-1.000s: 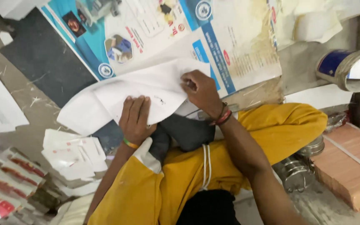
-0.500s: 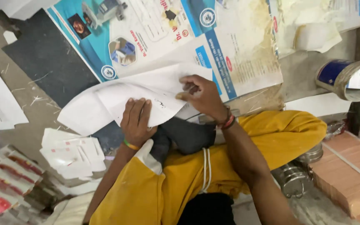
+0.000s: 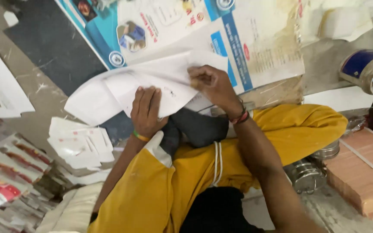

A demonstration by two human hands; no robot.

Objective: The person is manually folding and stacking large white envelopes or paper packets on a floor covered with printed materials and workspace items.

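A large white paper sheet [image 3: 121, 86], partly folded, lies across my lap and the floor. My left hand [image 3: 146, 111] presses flat on its lower middle, fingers together and pointing up. My right hand [image 3: 210, 83] pinches the sheet's upper right part, fingers curled onto a fold. Both wrists carry bands. My crossed legs in yellow trousers [image 3: 186, 172] sit beneath the sheet, with a dark sock [image 3: 197, 127] showing just under it.
A blue and white printed poster [image 3: 255, 39] lies on the floor beyond the sheet. A stack of white die-cut cards [image 3: 78, 142] and coloured packets [image 3: 5, 172] lie at left. Steel tins [image 3: 307, 174], a pinkish block [image 3: 359, 168] and a tape roll [image 3: 368, 69] sit at right.
My right hand has slid left and down along the sheet's top fold, drawing the paper in. My left hand stays pressed on the sheet. The view has shifted slightly.
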